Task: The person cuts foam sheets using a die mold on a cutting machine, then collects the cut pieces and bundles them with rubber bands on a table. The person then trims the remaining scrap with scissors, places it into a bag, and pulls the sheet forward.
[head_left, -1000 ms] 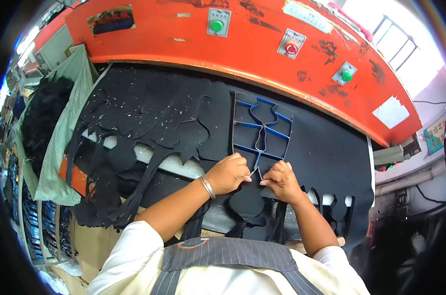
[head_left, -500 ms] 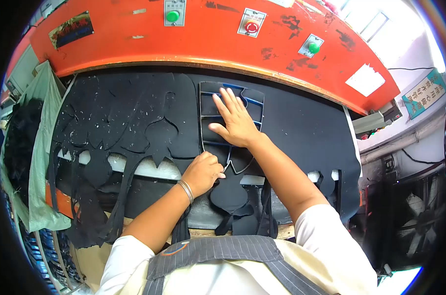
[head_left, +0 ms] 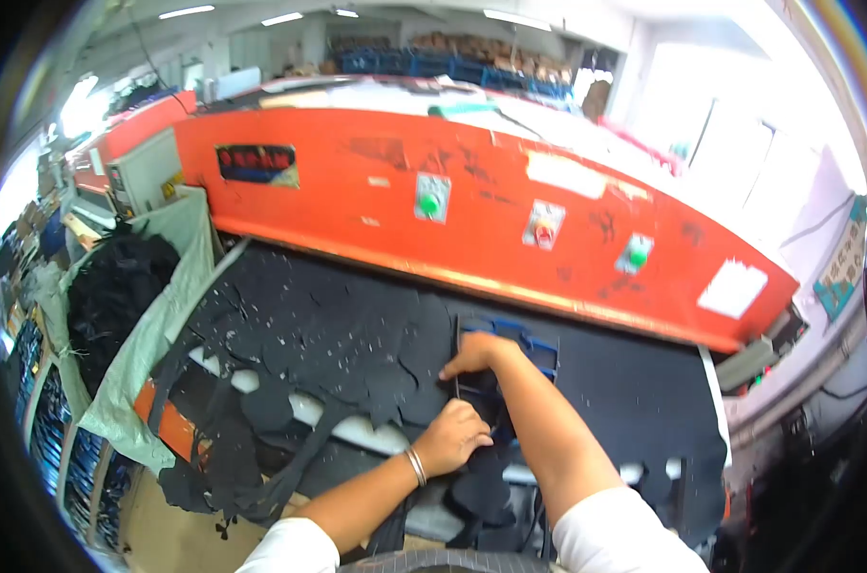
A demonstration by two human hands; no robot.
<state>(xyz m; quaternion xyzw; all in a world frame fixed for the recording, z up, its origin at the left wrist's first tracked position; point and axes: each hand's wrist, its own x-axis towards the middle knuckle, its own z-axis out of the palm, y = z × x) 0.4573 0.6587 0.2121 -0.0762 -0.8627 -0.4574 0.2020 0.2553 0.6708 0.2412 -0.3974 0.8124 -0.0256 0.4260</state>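
A cutting die with thin metal edges and blue cross braces lies on a black sheet. My right hand is bent over the die's far left part, its fingers closed around the left edge; some of the fingers are hidden. At the die's near end, my left hand has curled fingers gripping the lower left corner. Cut-out shapes and slits mark the sheet left of the die. Below the hands hangs a rounded black scrap.
An orange machine beam with green and red buttons spans the far side. On the left, a pale green sack holds black scraps. Ragged black offcuts hang over the table's near left edge.
My right hand has gone from lying flat and spread on the die to closing at its left edge. My left hand stays at the near corner. The head view has tilted up and turned left.
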